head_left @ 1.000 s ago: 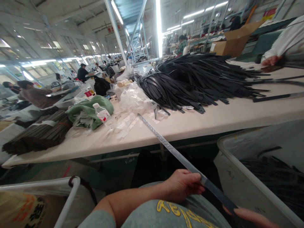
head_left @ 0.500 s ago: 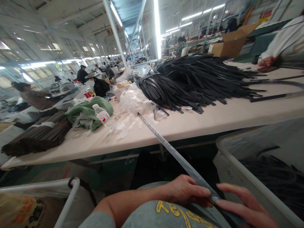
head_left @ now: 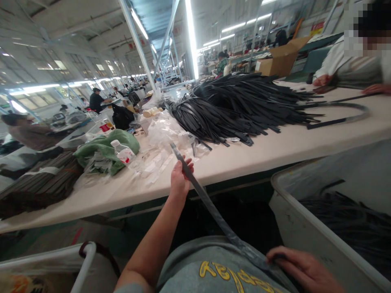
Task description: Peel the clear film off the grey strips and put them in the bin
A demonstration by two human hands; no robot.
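Note:
A long dark grey strip [head_left: 210, 203] runs slantwise from the table's front edge down to my lap. My left hand [head_left: 181, 176] is closed around it near its far end, whose lighter tip sticks out past the fingers. At the lower right, my right hand [head_left: 297, 262] grips the strip's near part, with a bit of it curling over the fingers. Beyond my left hand lies crumpled clear plastic film [head_left: 163, 128]. A large heap of black strips [head_left: 238, 103] is piled on the table behind it.
The white-covered table [head_left: 269, 152] spans the front. On it are a plastic bottle [head_left: 122, 152], green cloth [head_left: 104, 142] and bundled dark strips [head_left: 45, 183]. A white bin [head_left: 282, 195] with black strips stands right. Across the table, a co-worker's hand [head_left: 323, 80] rests near a looped strip [head_left: 363, 112].
My left hand has slid along the strip from beside my right hand out to its far end. My right hand's fingers have closed on the strip.

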